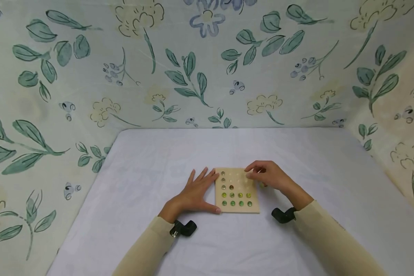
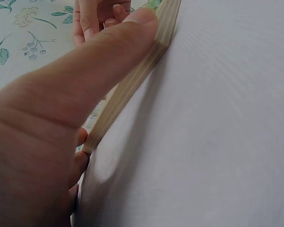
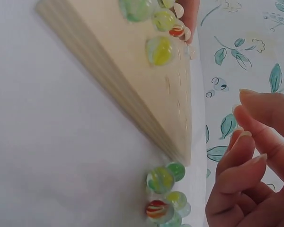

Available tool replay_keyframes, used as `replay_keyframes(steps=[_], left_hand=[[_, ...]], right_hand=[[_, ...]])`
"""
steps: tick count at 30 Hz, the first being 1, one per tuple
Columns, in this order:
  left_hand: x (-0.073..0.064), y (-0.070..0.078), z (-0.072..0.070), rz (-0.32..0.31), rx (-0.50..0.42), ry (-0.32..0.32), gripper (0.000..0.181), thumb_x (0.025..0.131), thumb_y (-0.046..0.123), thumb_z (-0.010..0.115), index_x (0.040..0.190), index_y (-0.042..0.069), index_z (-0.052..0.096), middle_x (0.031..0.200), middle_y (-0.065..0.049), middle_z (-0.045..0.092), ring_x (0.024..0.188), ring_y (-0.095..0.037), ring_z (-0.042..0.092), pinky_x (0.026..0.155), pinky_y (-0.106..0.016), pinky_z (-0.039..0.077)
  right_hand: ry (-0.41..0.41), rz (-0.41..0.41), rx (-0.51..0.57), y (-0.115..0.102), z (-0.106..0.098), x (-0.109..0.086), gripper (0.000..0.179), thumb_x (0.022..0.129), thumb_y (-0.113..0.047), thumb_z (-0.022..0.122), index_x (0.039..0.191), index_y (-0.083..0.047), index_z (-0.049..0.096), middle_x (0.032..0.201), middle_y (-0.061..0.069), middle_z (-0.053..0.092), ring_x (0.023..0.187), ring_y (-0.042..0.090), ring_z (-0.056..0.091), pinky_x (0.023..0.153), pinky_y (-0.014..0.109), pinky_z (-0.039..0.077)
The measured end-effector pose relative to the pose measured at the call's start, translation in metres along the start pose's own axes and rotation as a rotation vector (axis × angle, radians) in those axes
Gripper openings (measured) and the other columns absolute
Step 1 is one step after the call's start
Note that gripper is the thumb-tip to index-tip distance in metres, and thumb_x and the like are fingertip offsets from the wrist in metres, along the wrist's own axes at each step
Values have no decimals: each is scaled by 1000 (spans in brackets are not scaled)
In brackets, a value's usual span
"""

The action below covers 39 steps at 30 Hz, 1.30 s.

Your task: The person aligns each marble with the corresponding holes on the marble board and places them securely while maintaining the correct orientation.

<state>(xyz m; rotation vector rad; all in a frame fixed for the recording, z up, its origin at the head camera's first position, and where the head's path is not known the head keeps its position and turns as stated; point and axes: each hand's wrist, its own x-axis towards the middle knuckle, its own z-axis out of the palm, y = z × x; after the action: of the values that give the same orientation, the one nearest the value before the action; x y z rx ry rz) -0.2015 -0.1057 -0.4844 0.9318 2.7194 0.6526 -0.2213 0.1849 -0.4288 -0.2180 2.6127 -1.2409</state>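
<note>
A flat, square board [image 1: 240,182] of pale wood lies on the desk [image 1: 245,245] between two bare hands, and the desk has a smooth white cloth on it. The board's side has thin stripes in the wood, and its top has small, round dents [image 3: 168,85]. Shiny glass marbles [image 1: 232,203] sit on it: four green ones fill the near row, four yellow ones fill the next, two sit in the middle row on the left, and one sits at the left end of each far row. The left grip [image 1: 196,193] is spread wide, with its fingers on the board's left edge and its thumb at the near left corner. The right grip [image 1: 270,174] is bent by the far right corner, with thumb and first finger close together; it is hard to tell if it is pinching a marble. Loose marbles [image 3: 161,180], round and see-through with green, yellow and red swirls, lie bunched on the white cloth beside the board, near the right grip. Soft tan sleeves [image 1: 145,245] cover both arms.
</note>
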Motion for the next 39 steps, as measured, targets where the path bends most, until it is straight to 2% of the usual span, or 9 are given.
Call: replay_keyframes(steps=[4, 9, 25, 31, 35, 39], left_hand=[[0, 0, -1, 9, 5, 13, 118, 66, 79, 65, 156, 22, 17, 162, 3, 9, 148, -20, -4, 115, -51, -12], [-1, 0, -1, 4, 1, -1, 118, 66, 79, 66, 156, 22, 16, 162, 3, 8, 148, -20, -4, 115, -51, -12], [-2, -1, 1, 14, 10, 12, 118, 66, 78, 66, 156, 20, 18, 162, 2, 10, 148, -21, -2, 115, -53, -10], [-2, -1, 0, 17, 7, 8, 118, 66, 79, 66, 156, 20, 17, 162, 1, 10, 148, -21, -2, 115, -53, -10], [-1, -1, 0, 21, 18, 14, 117, 67, 79, 65, 156, 20, 17, 162, 2, 10, 148, -22, -1, 115, -53, -10], [-2, 0, -1, 16, 13, 12, 116, 67, 78, 66, 156, 20, 17, 162, 2, 10, 148, -22, -2, 115, -52, -10]], right_hand=[[41, 0, -15, 2, -8, 1, 24, 88, -25, 70, 108, -12, 71, 86, 9, 56, 72, 26, 52, 55, 33, 47], [49, 28, -31, 9, -15, 2, 25, 88, -28, 71, 109, -13, 71, 89, 9, 57, 76, 24, 53, 58, 30, 47], [100, 70, -26, 32, -34, 0, 32, 89, -27, 70, 115, -8, 68, 91, 10, 58, 73, 23, 52, 55, 27, 46], [130, 105, -27, 41, -38, 3, 31, 88, -28, 71, 113, -9, 68, 87, 9, 57, 70, 22, 52, 55, 32, 47], [144, 135, -38, 45, -40, 4, 30, 88, -29, 71, 111, -10, 68, 87, 8, 57, 71, 21, 52, 57, 33, 47], [129, 141, -57, 47, -42, 3, 32, 88, -27, 71, 114, -9, 66, 91, 10, 58, 75, 22, 52, 60, 28, 47]])
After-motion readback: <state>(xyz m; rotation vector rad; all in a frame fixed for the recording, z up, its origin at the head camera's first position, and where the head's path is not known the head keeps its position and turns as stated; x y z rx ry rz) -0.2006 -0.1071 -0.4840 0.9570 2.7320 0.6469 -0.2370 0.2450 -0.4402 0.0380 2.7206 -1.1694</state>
